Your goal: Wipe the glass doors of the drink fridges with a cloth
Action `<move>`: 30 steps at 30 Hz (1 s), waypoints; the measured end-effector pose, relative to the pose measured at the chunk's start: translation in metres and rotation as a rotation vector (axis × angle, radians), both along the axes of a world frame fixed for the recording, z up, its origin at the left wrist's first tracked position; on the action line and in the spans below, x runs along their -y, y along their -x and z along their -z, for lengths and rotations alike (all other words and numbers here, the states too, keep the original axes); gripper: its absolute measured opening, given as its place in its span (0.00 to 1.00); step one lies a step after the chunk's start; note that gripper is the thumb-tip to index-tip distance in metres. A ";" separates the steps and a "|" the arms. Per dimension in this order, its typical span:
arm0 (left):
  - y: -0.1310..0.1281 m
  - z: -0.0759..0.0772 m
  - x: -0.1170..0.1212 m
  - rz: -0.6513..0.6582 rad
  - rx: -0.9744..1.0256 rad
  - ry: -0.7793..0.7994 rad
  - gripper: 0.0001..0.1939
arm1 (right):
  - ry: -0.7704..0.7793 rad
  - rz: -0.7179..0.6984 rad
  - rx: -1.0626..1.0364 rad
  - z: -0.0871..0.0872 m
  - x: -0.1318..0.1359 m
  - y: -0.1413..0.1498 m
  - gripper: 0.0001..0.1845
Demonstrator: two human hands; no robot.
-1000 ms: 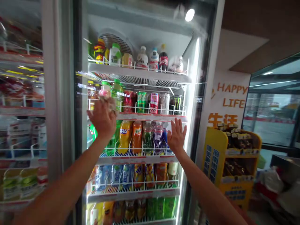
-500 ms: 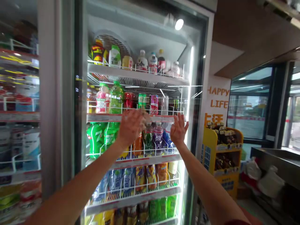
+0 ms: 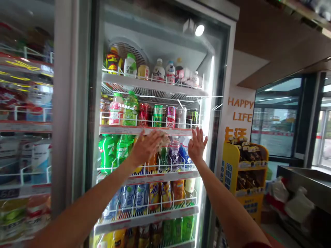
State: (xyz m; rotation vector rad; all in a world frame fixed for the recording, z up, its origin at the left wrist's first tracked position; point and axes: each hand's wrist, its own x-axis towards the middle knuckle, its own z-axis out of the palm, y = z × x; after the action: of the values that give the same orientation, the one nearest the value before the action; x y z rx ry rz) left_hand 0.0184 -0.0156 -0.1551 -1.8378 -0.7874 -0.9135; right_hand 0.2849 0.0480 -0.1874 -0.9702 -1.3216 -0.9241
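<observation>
In the middle of the frame, the left hand (image 3: 146, 148) is holding a cloth (image 3: 164, 139) against the glass door (image 3: 160, 32) of a tall fridge. Its fingers are lying together over the cloth, and the beige, crumpled material is sticking out past the fingertips. At right of centre, the right hand (image 3: 197, 144) is holding nothing; its fingers are standing apart and its palm is facing the glass, seemingly resting on it.

The door is being smooth and transparent, and a smooth grey frame (image 3: 79, 120) is running down the left of it. Behind the glass, white shelves (image 3: 124, 130) with thin wire guards are carrying the drinks. At centre left, a rounded green bottle (image 3: 107, 151) is showing a large white "7". Just below the right part of the middle shelf edge, a ribbed purple bottle (image 3: 174, 153) is standing near the cloth. Above the hands, shiny cylinder cans are standing in a row: a green can (image 3: 158, 115), a pink can (image 3: 171, 116) and a black can (image 3: 193, 116) with a green claw mark. Their small print is being too blurred for reading.

At the right of the frame, orange letters (image 3: 242, 117) are spelling "HAPPY LIFE" above Chinese characters. Below them, a yellow display rack (image 3: 231, 151) is bearing blue Chinese characters and dark packets (image 3: 248, 151). At the lower right, wrinkled plastic bags (image 3: 300, 203) are lying near a dull metal counter (image 3: 297, 175).
</observation>
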 end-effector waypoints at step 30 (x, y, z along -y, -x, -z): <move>0.026 -0.064 -0.002 -0.227 0.455 -0.241 0.26 | 0.140 0.026 -0.077 -0.002 0.024 -0.004 0.27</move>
State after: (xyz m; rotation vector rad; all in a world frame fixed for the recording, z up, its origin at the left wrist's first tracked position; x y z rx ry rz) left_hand -0.0076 -0.0139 -0.0909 -1.3144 -1.0862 -1.2360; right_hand 0.2884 0.0244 -0.1854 -1.1217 -1.3249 -0.8141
